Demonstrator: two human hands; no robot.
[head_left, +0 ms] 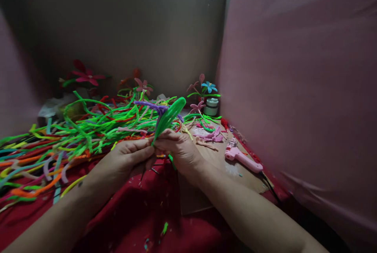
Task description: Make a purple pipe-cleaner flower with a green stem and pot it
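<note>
Pipe cleaners [85,135] in green, orange, yellow, red and pale blue sprawl in a tangled heap to the left, their fuzzy strands running close behind the left hand [125,157]. To the right, a thin brown board [218,159] lies on deep red cloth [129,213], partly covered by the right forearm. On it rest a smooth pink glue gun [244,161], its black cord [272,190] trailing off the edge, and soft pink petal pieces [216,135]. Farther back stand a squat white jar [211,106], a blue fuzzy flower [209,86] and a dark red one [88,76], before a plain grey wall [132,29].

Between the hands, above the cloth, a long green leaf [171,117] with a rounded tip tilts up to the right, partly hiding a purple flower [161,109] with spreading fuzzy petals. Both hands, the right hand [181,151] included, pinch the leaf's narrow base, fingertips nearly meeting; whether the purple flower's stem is gripped too, I cannot quite tell.
</note>
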